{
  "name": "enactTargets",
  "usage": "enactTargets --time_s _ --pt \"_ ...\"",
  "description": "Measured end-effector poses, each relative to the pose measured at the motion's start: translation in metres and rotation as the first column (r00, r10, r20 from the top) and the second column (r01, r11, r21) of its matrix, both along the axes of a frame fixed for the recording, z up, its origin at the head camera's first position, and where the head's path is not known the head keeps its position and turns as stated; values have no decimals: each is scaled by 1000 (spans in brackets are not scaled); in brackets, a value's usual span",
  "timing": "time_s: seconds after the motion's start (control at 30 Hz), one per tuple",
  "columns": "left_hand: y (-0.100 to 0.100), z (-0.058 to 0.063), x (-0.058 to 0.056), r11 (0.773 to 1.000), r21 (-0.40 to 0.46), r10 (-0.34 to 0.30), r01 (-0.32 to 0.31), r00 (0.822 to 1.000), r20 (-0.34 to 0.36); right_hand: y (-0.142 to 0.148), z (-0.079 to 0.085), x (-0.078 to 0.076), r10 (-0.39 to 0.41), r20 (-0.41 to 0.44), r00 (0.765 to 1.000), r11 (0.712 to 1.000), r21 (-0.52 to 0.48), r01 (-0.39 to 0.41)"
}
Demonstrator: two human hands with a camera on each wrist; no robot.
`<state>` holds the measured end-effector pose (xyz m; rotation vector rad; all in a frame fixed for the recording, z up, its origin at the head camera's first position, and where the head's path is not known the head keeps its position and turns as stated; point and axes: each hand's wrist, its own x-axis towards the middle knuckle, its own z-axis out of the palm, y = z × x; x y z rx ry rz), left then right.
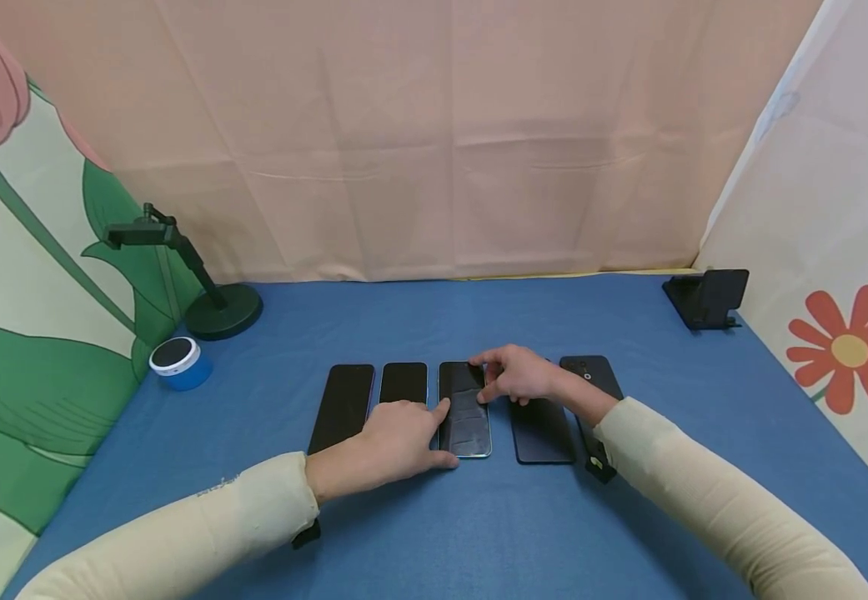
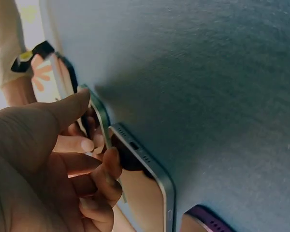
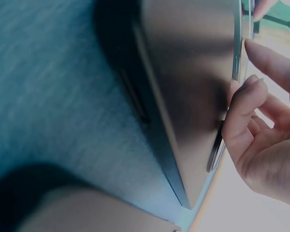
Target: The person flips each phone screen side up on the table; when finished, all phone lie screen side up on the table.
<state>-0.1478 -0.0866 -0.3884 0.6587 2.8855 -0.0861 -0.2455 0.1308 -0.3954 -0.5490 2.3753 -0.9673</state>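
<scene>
Several phones lie side by side in a row on the blue table. My left hand touches the lower left of the middle phone, with thumb by the bottom edge and forefinger at the side. At its upper right, my right hand rests thumb and forefinger along the edge. Left of these lie a small phone, partly behind my left hand, and a larger dark phone. To the right, a dark phone and a phone with rear cameras are partly covered by my right hand and forearm.
A black stand with a round base occupies the back left, near a blue-and-white round container. A black phone stand is at the back right. Fabric walls border the blue table at the back and sides.
</scene>
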Motion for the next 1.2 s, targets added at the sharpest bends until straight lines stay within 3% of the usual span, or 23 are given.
enactTargets --time_s 0.33,1.2 --pt "0 -3 -3 999 -6 -36 35 997 -72 -2 2 -2 13 -9 1000 1000 28 -13" --pt "-2 -7 -4 998 -16 -61 60 992 -107 -4 -2 0 17 -45 999 1000 21 -16"
